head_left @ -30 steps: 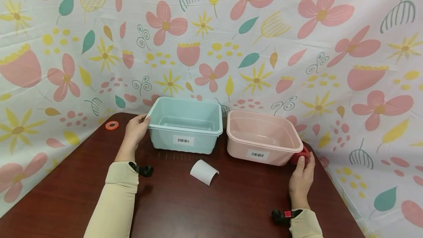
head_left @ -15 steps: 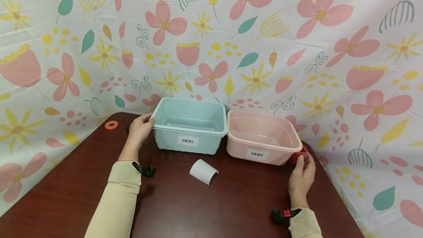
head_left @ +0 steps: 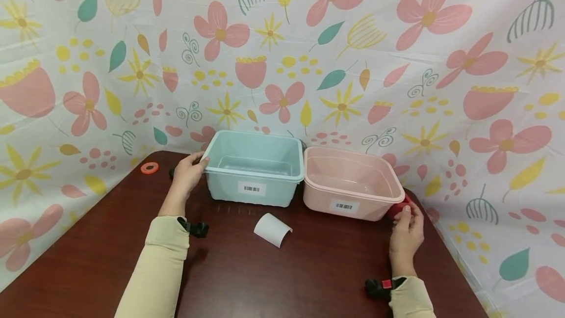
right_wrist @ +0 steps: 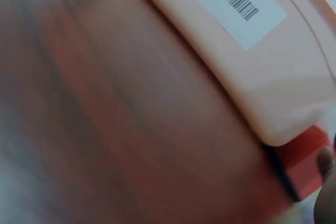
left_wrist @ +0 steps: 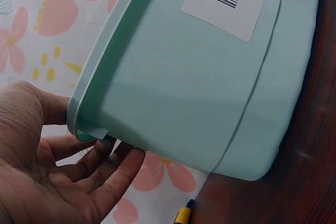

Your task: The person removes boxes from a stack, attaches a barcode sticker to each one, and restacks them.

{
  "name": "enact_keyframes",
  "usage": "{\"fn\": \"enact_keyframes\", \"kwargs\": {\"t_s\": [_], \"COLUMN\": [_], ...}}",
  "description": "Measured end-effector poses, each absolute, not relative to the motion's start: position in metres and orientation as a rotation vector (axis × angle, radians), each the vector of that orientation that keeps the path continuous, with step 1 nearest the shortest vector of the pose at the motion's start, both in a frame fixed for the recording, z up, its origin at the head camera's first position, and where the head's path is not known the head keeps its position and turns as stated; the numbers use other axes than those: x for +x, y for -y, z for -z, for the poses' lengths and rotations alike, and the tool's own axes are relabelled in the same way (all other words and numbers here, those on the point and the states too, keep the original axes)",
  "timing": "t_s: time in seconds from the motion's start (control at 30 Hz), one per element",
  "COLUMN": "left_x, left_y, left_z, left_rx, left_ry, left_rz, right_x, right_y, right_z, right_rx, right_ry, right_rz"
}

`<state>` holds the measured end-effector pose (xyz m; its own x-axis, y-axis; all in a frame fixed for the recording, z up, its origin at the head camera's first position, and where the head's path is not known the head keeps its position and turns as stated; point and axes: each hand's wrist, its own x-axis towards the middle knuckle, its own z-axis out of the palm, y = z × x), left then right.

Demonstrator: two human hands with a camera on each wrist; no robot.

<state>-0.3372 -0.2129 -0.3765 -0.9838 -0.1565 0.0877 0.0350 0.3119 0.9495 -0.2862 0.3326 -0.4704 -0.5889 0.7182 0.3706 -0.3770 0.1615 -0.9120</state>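
My left hand (head_left: 187,173) grips the left rim of a light blue plastic bin (head_left: 251,191). In the left wrist view its thumb lies at the rim and its fingers (left_wrist: 118,179) curl beneath the lip. Close on the right stands a pink plastic bin (head_left: 348,202); both bins carry barcode labels. My right hand (head_left: 405,237) is at the pink bin's right front corner, thumb and fingers on a red object (head_left: 398,208) partly hidden behind that bin. The right wrist view shows the red object (right_wrist: 304,163) with flat faces and a thumb against it; its kind cannot be told.
A curved white piece (head_left: 272,230) lies on the dark wooden table (head_left: 282,278) before the bins. An orange ring (head_left: 149,168) sits at the far left corner. A yellow item with a dark tip (left_wrist: 184,214) lies near the blue bin. Flowered cloth (head_left: 282,63) hangs behind.
My left hand has moved the blue bin a little right, up against the pink one. The right hand stays at the red object, its fingers slightly shifted.
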Motion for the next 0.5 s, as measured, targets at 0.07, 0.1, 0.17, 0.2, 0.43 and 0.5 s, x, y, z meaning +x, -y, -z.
{"fn": "enact_keyframes", "kwargs": {"t_s": [0.07,0.1,0.17,0.2,0.43,0.5], "left_x": [-0.338,-0.338,-0.338,-0.338,-0.338,-0.338], "left_y": [0.213,0.213,0.213,0.213,0.215,0.215], "left_z": [0.378,0.378,0.379,0.379,0.377,0.376], "left_rx": [0.112,0.111,0.109,0.109,0.106,0.104], "left_ry": [2.408,2.41,2.406,2.4,2.414,2.424], "left_rz": [1.76,1.761,1.767,1.775,1.78,1.77], "right_x": [-0.288,-0.29,-0.293,-0.294,-0.305,-0.307], "right_y": [-0.338,-0.341,-0.347,-0.349,-0.353,-0.352], "right_z": [0.462,0.458,0.448,0.444,0.422,0.42], "right_rx": [-0.371,-0.401,-0.485,-0.523,-0.592,-0.605], "right_ry": [1.554,1.568,1.665,1.738,2.078,2.06], "right_rz": [-1.661,-1.697,-1.726,-1.731,-1.715,-1.744]}}
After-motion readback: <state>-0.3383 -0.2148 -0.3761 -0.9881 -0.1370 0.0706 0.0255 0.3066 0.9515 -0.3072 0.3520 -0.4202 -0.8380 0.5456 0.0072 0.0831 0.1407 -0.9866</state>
